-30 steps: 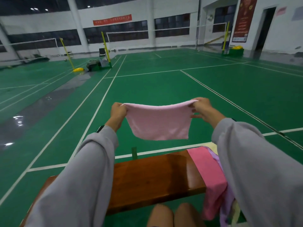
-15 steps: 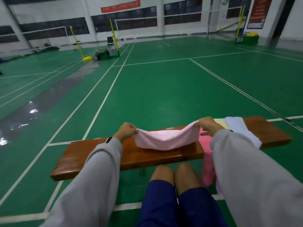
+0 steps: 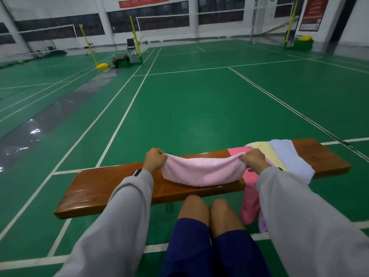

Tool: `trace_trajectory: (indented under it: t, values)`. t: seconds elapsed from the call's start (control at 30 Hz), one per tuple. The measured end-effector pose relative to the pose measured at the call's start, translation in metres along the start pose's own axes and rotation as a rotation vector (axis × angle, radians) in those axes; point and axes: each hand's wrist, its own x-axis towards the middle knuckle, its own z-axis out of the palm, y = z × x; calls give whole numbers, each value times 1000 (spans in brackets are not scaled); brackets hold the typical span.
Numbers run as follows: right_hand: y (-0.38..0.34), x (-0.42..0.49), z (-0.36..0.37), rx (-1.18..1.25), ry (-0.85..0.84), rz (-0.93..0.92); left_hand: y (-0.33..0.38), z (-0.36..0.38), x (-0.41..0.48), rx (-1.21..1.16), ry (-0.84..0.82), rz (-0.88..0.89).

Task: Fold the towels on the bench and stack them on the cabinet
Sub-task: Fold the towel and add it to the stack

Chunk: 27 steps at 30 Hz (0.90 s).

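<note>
- The fingertips of the left hand (image 3: pixel 153 159) and the right hand (image 3: pixel 253 159) are hidden in the cloth. Only curled knuckles are seen, each hand pinching one top corner of the light pink towel (image 3: pixel 201 172).
- Whether the towel has been doubled over cannot be told, since only its near face is shown.
- A pile of other towels at the right of the wooden bench (image 3: pixel 95 186) is partly covered by the right grey sleeve (image 3: pixel 299 216).
- In that pile, a hot-pink towel (image 3: pixel 249 198) is seen hanging over the near edge. A yellow towel (image 3: pixel 261 148) and a pale lavender towel (image 3: pixel 287 156) are laid across the seat.
- A strip of purple cloth (image 3: pixel 262 225) is glimpsed below the hot-pink one. What it belongs to cannot be made out.
- The bench's supports are mostly concealed by the seat and by the bare knees (image 3: pixel 209 210).
- A red banner (image 3: pixel 143 0) at the top centre is cut off by the frame edge. Its white lettering is too blurred to be read.
- A dark red poster (image 3: pixel 313 13) at the upper right is likewise cropped, and its text is illegible.
- The light pink towel is held in the lower middle of the frame, sagging between the two hands. Its lower part is rested on the bench seat near the front edge.
- Its long axis is run left to right, parallel to the bench's length.
</note>
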Motion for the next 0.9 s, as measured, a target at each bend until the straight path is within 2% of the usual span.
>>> trace_trajectory:
  t: [0.2,0.4,0.5,0.67,0.8,0.9]
  values:
    - [-10,49,11,-141,-30,-84,-4,15,42,4,93,-45]
    - [-6,111,46,-273,-73,-109,-7,41,86,-5,76,-99]
    - [-6,120,62,-420,-66,-101,-15,62,100,12,49,-139]
    - [-15,113,106,-653,-111,-172,-39,96,100,113,-134,-281]
    - [-15,107,156,-536,-292,-203,-46,109,93,157,-232,-359]
    - [-23,87,188,-492,-410,-227,-40,112,85,98,-358,-456]
